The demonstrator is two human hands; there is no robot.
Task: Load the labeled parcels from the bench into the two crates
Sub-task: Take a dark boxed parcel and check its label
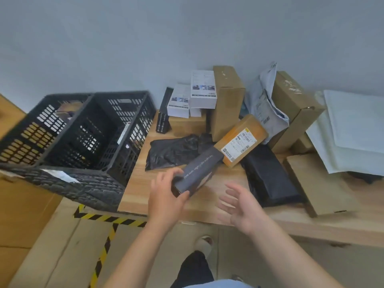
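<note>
My left hand (166, 196) grips the near end of a long dark grey box (197, 169) with pale lettering, held just above the wooden bench (141, 183). My right hand (241, 204) hovers open to its right, fingers spread, holding nothing. Two black slotted crates stand side by side at the left: the near crate (124, 146) beside the bench and the far crate (31, 125) behind it. A brown parcel with a white label (241, 140) lies tilted just beyond the dark box. Black poly bags (172, 150) (270, 177) lie on either side of it.
At the back stand white product boxes (202, 90), a tall brown carton (226, 100), a grey mailer bag (266, 104) and another carton (291, 104). White padded envelopes (353, 129) and a flat carton (320, 183) lie at the right. Yellow-black tape (108, 219) marks the floor.
</note>
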